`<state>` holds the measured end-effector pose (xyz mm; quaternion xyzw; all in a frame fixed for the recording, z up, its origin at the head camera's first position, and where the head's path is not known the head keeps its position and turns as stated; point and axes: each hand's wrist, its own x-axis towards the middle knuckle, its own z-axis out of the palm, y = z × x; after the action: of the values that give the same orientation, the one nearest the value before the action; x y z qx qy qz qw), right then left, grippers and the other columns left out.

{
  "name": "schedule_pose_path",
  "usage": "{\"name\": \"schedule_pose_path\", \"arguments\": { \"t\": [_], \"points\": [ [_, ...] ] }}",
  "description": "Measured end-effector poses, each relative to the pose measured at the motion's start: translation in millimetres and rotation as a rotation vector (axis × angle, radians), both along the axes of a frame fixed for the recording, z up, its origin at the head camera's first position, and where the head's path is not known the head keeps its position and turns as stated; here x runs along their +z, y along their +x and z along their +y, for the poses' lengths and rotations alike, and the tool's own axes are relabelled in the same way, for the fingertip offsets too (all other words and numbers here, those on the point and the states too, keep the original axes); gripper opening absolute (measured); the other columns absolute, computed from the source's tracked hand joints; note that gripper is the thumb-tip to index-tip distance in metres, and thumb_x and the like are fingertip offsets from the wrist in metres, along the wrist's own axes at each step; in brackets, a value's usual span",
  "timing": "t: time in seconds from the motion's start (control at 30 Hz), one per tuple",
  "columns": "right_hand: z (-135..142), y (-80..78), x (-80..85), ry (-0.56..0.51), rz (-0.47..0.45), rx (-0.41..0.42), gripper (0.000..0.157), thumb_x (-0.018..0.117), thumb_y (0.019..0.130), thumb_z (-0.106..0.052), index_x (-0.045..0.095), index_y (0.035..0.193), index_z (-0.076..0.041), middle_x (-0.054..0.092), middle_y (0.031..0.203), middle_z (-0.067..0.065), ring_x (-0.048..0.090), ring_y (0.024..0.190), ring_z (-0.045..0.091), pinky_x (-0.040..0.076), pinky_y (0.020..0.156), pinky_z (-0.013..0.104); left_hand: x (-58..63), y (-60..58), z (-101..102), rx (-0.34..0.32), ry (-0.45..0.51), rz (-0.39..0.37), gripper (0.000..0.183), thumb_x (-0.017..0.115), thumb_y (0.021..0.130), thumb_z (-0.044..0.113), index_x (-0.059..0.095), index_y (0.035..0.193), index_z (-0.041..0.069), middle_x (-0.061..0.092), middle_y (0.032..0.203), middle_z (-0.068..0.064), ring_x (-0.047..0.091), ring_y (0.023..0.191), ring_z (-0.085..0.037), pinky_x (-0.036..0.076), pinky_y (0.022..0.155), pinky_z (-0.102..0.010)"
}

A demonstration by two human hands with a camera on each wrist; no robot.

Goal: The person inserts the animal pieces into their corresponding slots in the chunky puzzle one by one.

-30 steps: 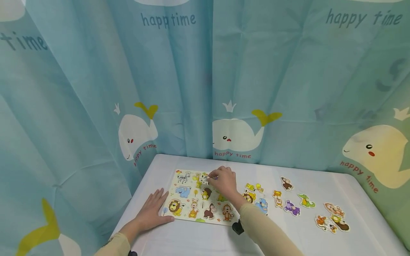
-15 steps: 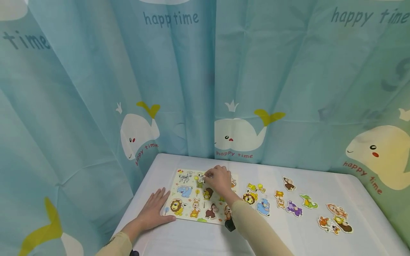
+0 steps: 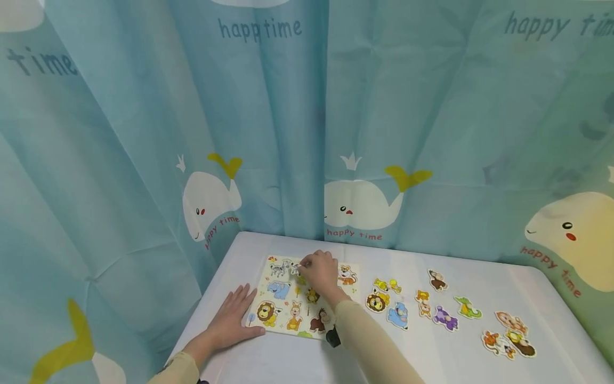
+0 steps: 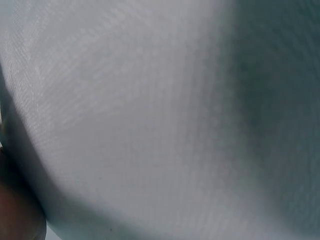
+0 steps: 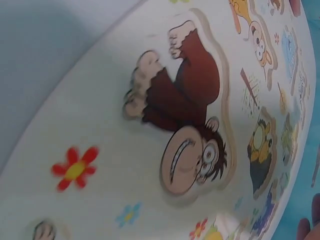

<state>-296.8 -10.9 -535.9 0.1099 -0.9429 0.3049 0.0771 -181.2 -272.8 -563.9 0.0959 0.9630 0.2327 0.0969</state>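
Observation:
A puzzle board [image 3: 281,326] with animal pictures lies flat on the table. My right hand [image 3: 322,273] reaches over its far row and pinches a zebra puzzle piece [image 3: 295,269] between thumb and fingers. That piece is beside the zebra picture [image 3: 279,268] at the board's far left corner and is partly hidden by the fingers. Spread out, my left hand [image 3: 229,317] rests on the table at the board's left edge, its thumb near the front corner. The right wrist view shows a brown ape picture [image 5: 185,95] up close, with fingertips [image 5: 315,215] at the lower right.
Loose animal pieces lie right of the board: a lion [image 3: 377,301], a blue elephant [image 3: 397,315], a purple hippo [image 3: 445,318], a crocodile [image 3: 467,308] and several others. A cluster with a tiger piece [image 3: 499,344] is farthest right. A whale-print curtain [image 3: 283,133] stands behind the table.
My right hand has moved left with the zebra piece, from over the giraffe picture to beside the zebra picture. The tiger picture at the far right is uncovered. My left hand stays put.

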Motion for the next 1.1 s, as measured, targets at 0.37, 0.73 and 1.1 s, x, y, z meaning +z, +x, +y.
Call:
{"name": "schedule_pose_path", "arguments": {
  "t": [0.37, 0.73, 1.1],
  "points": [
    [-25, -4.6, -5.1, -0.017, -0.034, 0.029, 0.011, 0.079, 0.091, -0.029, 0.08, 0.088, -0.019, 0.059, 0.086, -0.005, 0.05, 0.086, 0.019, 0.043, 0.079, 0.042, -3.0, 0.9, 0, -0.003, 0.006, 0.014, 0.113, 0.07, 0.079, 0.074, 0.031, 0.161, 0.008, 0.017, 0.169, -0.019, 0.009, 0.156, -0.039, 0.006, 0.125, -0.056],
    [-44, -9.0, -13.3, 0.008, -0.037, 0.007, 0.012, 0.08, 0.09, -0.03, 0.08, 0.088, -0.018, 0.06, 0.086, -0.005, 0.049, 0.085, 0.018, 0.042, 0.08, 0.04, -0.9, 1.2, 0, 0.0, 0.032, 0.003, 0.113, 0.072, 0.079, 0.073, 0.031, 0.161, 0.007, 0.018, 0.168, -0.019, 0.008, 0.156, -0.039, 0.005, 0.125, -0.058],
    [-56, -7.5, -19.9, -0.006, -0.029, 0.016, 0.011, 0.08, 0.089, -0.028, 0.081, 0.09, -0.017, 0.061, 0.085, -0.005, 0.049, 0.083, 0.017, 0.041, 0.076, 0.038, -2.0, 0.8, -1, -0.011, 0.031, 0.02, 0.111, 0.072, 0.08, 0.071, 0.031, 0.161, 0.006, 0.018, 0.168, -0.02, 0.008, 0.156, -0.04, 0.005, 0.125, -0.058]
  ]
}}
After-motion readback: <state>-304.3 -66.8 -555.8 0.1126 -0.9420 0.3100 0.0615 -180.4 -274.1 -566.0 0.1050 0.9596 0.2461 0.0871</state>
